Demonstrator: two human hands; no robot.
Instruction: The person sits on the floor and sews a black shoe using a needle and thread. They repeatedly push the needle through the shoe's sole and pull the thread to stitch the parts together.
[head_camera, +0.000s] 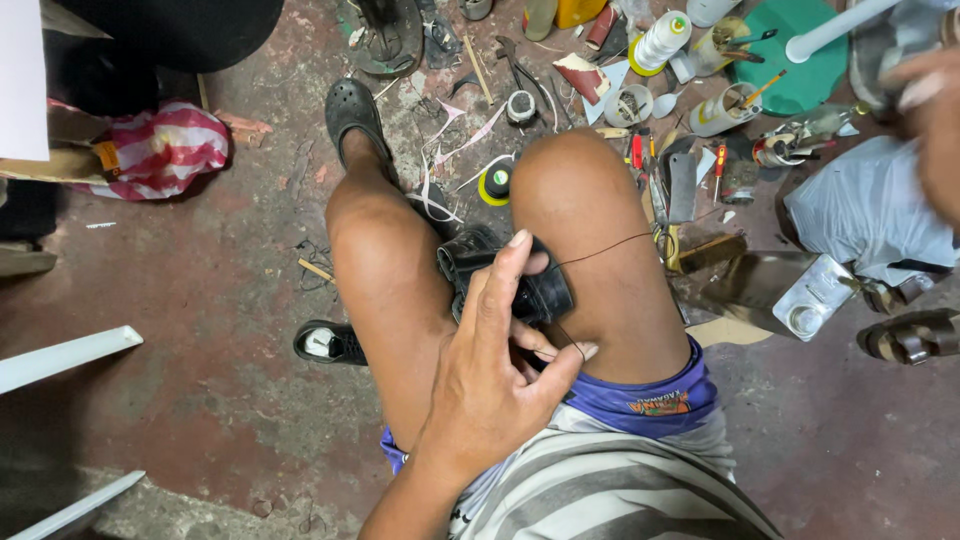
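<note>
I sit with bare knees apart, and a small black shoe is wedged between them. My left hand is clasped over the shoe with its fingers along the upper and the thumb below. A thin dark thread runs from the shoe across my right knee toward the right. My right hand is raised at the top right edge, blurred and close to the camera. What it holds does not show.
A second black shoe lies on the floor left of my thigh. Several tools, a spool of white thread, tape rolls and scraps lie beyond my knees. A grey plastic bag and a brown sandal are at right, a striped bag at left.
</note>
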